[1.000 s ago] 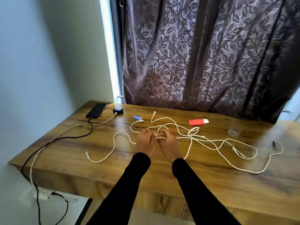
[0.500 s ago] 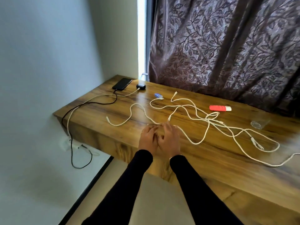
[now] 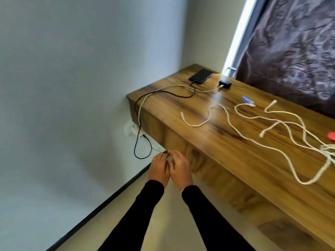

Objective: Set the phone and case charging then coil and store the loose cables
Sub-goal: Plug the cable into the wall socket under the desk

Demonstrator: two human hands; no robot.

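Both hands, left hand (image 3: 159, 169) and right hand (image 3: 180, 171), have pulled off the wooden desk (image 3: 235, 160), fingers curling together; grip unclear. Ropy white cables (image 3: 272, 142) are lying up-right; glossy phone (image 3: 201, 76) beyond.

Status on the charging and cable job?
Done, by the look of it: phone has a black cable at its end, case a white one. In hand: nothing certain; left hand and right hand meet below the desk edge, fingers curled, whether round anything is unclear. Left: the loose white cables lie uncoiled on the desk.
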